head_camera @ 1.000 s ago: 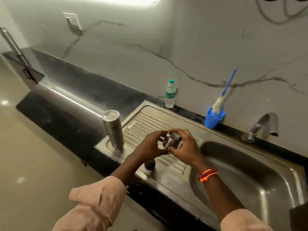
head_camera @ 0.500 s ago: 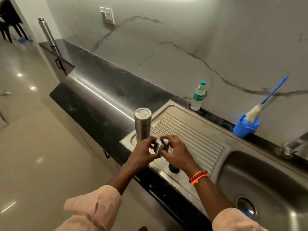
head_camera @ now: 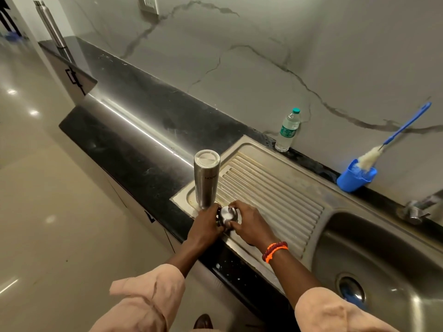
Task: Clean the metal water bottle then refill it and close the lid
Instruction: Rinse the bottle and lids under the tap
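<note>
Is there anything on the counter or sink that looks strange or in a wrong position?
The metal bottle stands upside down on the drainboard, its flat base facing up. Both hands hold its cap beside it. Nothing looks spilled or damaged.

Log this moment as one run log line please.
both hands: left hand and right hand grip round metal lid | steel water bottle inverted on ribbed draining board

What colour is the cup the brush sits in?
Bright blue. The cup stands by the wall behind the sink, clearest in the head view.
</note>
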